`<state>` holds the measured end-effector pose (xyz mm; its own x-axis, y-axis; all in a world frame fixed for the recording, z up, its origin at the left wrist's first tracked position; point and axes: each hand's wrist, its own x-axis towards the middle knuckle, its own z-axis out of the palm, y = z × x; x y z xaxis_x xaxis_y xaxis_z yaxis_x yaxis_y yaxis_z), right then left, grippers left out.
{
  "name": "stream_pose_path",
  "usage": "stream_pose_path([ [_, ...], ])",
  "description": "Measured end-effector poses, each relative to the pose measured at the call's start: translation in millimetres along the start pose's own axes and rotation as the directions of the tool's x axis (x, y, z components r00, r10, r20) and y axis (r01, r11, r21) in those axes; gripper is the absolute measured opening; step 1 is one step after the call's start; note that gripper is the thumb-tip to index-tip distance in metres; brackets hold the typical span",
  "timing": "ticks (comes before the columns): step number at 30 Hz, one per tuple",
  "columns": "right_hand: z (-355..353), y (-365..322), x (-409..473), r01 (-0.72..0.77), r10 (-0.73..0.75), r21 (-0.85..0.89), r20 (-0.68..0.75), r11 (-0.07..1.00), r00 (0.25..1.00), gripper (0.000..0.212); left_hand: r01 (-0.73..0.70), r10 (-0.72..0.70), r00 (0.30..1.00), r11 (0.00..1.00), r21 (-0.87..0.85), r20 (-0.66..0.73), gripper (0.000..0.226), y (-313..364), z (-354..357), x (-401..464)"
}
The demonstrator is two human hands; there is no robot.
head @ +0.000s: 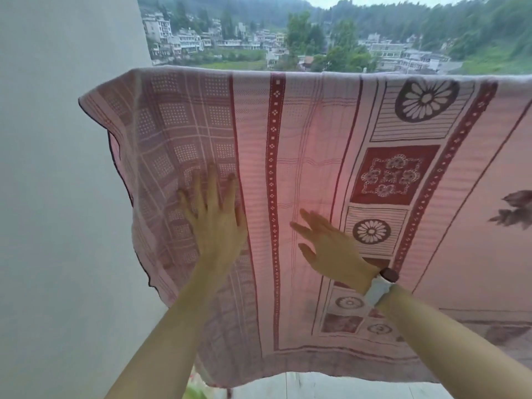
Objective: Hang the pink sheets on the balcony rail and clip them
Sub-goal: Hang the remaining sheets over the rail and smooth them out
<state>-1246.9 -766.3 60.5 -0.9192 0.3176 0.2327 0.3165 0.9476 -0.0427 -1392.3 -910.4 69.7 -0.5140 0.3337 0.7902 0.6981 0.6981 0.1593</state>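
Sheet (311, 174), pink with dark red bands, checks and flower medallions, hangs over the top of a balcony rail that it hides completely; only the fold line along its upper edge shows where the rail runs. The cloth drapes down toward the viewer, its lower hem just above the pale floor (331, 387). Its left edge hangs loose and wavy beside a plain white wall (57, 197).

Both hands are on the near face of the sheet, in its lower left part. The left hand (216, 226) lies flat on the checked area, fingers straight and spread apart, pointing up toward the fold. It grips nothing. The right hand (331, 249) sits just to the right of it, on the plain pink strip beside a dark red band, fingers straight and slightly fanned, angled up and to the left; it is blurred, and whether it presses the cloth or is just off it cannot be told. A white-strapped watch (381, 285) is on the right wrist.

Above the sheet's fold, well beyond it, are white buildings (184, 38) and green wooded hills (431, 27).
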Motion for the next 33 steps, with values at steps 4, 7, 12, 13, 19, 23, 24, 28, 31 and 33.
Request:
stream_pose_path([
  [4,-36.2,-0.1,10.5,0.184,-0.094,0.145,-0.480,0.972,0.872,0.033,-0.061,0.042,0.987,0.991,-0.118,-0.152,0.025,-1.0,-15.5,8.3],
  [7,-83.0,-1.4,36.2,0.307,-0.196,-0.004,-0.778,0.952,0.597,0.027,-0.133,0.076,0.930,0.982,-0.137,-0.360,0.030,6.6,-46.3,53.6],
  [12,-154.2,-18.7,75.3,0.217,-0.256,-0.177,-0.869,0.960,0.423,0.031,-0.108,0.088,0.954,0.993,-0.055,-0.286,0.035,5.8,-82.8,128.5],
  [13,-162.7,-21.6,82.6,0.177,-0.232,-0.167,-0.854,0.970,0.466,0.032,-0.099,0.082,0.965,0.993,-0.059,-0.248,0.037,5.1,-84.7,135.5],
  [19,-161.9,-8.9,83.2,0.038,-0.216,-0.244,-0.759,0.969,0.614,0.030,-0.183,0.180,0.952,0.983,0.009,-0.247,0.032,8.5,-83.5,143.6],
  [23,-164.2,-2.4,79.7,0.052,-0.251,-0.282,-0.737,0.958,0.628,0.032,-0.151,0.150,0.955,0.988,0.019,-0.255,0.032,9.2,-85.7,145.6],
  [24,-165.3,0.2,77.4,0.060,-0.250,-0.273,-0.741,0.960,0.623,0.033,-0.128,0.124,0.962,0.992,-0.002,-0.242,0.033,13.2,-87.8,145.3],
  [28,-165.0,37.9,57.9,0.022,-0.235,-0.276,-0.768,0.961,0.596,0.035,-0.247,0.238,0.961,0.967,-0.053,-0.143,0.038,48.8,-88.7,144.4],
  [31,-170.8,76.8,39.9,-0.076,-0.149,-0.246,-0.774,0.966,0.615,0.032,-0.362,0.357,0.931,0.931,-0.055,-0.079,0.039,89.1,-83.1,149.7],
  [33,-176.5,106.6,25.6,-0.117,-0.108,-0.233,-0.765,0.965,0.635,0.030,-0.416,0.411,0.909,0.905,-0.091,-0.070,0.038,120.6,-77.8,150.8],
])
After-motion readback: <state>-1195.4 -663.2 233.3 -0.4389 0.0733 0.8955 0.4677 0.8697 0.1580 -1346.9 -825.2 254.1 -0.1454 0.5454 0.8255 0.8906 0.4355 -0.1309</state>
